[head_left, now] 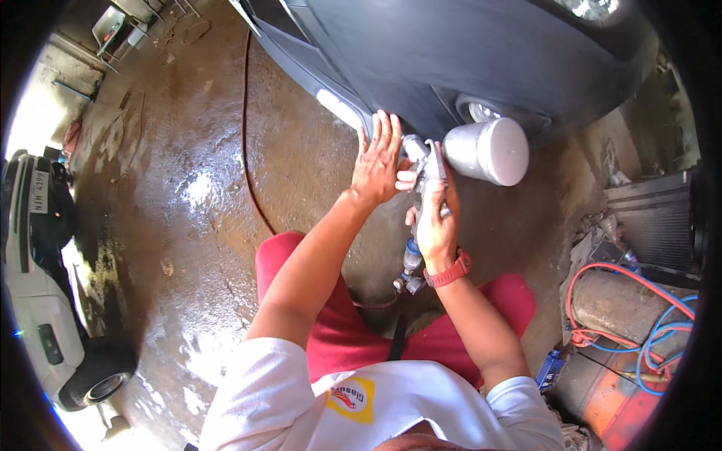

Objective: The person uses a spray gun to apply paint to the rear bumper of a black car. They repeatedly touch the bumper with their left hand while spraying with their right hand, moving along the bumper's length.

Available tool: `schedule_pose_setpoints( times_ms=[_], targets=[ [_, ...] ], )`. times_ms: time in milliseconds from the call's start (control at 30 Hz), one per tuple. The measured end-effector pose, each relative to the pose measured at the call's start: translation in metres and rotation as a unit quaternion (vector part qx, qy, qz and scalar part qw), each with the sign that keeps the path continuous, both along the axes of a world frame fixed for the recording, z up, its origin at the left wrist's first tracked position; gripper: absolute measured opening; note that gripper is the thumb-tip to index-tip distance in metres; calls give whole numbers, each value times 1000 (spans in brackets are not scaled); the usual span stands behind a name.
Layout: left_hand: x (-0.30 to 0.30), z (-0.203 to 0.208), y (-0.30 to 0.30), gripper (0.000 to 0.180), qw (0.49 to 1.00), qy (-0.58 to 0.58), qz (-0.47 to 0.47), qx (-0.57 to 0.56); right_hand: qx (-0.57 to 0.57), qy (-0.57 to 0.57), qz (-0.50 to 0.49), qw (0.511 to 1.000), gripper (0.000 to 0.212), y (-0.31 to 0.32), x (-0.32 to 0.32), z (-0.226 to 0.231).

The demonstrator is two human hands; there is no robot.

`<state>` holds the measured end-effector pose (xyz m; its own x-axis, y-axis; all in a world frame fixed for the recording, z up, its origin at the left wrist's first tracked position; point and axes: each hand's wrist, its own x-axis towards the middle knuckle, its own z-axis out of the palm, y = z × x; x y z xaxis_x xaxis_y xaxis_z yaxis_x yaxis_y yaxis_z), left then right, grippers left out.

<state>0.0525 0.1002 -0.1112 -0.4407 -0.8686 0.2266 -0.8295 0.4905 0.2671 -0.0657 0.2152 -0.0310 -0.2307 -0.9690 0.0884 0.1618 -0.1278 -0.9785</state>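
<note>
My right hand (438,229) grips a metal spray gun (430,169), fingers wrapped round its handle. A silvery paint cup (489,150) sticks out from the gun to the right. Below the handle hangs a blue and metal air fitting (412,263). My left hand (374,164) is open, its fingers stretched out beside the gun's front end. Its fingertips reach the lower edge of a dark matte car bumper (391,60); whether they touch it I cannot tell. Behind the cup, a round fog light (481,113) sits in the bumper.
A dark red hose (244,135) runs across the wet brown floor (173,188). A white car (45,316) stands at the left, a chair (110,28) at the far left. On the right lie a radiator (654,222), a metal tank (628,304), red and blue hoses (654,342) and a blue bottle (550,368).
</note>
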Motion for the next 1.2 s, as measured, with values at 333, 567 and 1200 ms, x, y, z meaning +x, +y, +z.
schedule_pose_setpoints(
  times_ms=[333,567,1200],
  targets=[
    [32,3,-20,78,960,237,-126,83,-134,63,-16,989,60,-112,86,139],
    [25,0,-24,85,991,60,-116,-33,-7,75,6,997,70,-132,56,207],
    [32,78,-56,83,972,205,-72,-89,-41,129,-159,978,77,-98,36,218]
  ],
)
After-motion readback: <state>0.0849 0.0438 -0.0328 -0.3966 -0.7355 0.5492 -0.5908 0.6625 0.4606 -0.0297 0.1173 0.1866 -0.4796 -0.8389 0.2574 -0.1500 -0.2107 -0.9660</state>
